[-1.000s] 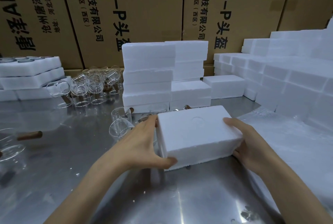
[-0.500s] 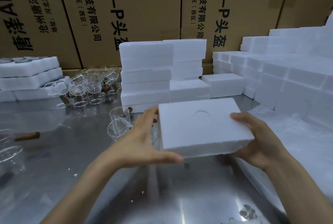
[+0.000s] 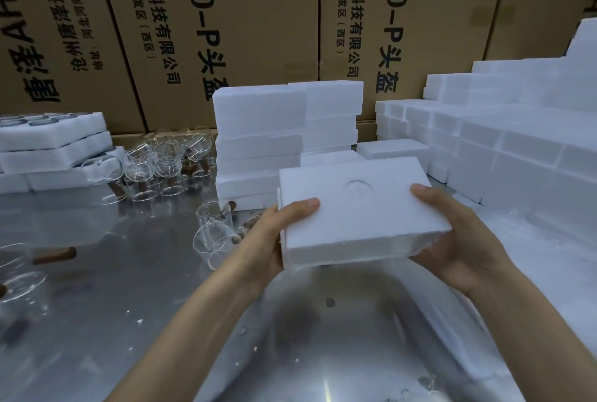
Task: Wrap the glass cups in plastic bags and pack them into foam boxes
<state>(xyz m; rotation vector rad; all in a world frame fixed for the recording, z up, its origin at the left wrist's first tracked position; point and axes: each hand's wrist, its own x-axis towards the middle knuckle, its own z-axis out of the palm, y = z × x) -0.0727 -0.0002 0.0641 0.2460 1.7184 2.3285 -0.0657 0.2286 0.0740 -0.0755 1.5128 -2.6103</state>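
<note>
Above the near middle of the steel table (image 3: 135,288), I am holding a closed foam box (image 3: 355,207) clear of the surface, one hand at each end. My left hand (image 3: 274,240) is gripping the left end, thumb laid flat on the lid and the other fingers curled out of sight beneath. My right hand (image 3: 452,240) is cupping the right end from below, thumb pressing on the top. Holding both ends this way is, I judge, keeping lid and base squeezed together so the halves are not sliding apart.

Just to the left of the box, loose glass cups (image 3: 216,233) are lying and standing on the table, with a larger cluster of glass cups (image 3: 161,169) farther back on the left, close enough to reach. Directly beyond the box, a stack of foam boxes (image 3: 258,143) is standing against the cardboard cartons (image 3: 226,30); more foam is banked up on the right. I am reading this box as either freshly packed and heading for a stack, or about to be opened; whether it is holding a cup, I cannot tell.
</note>
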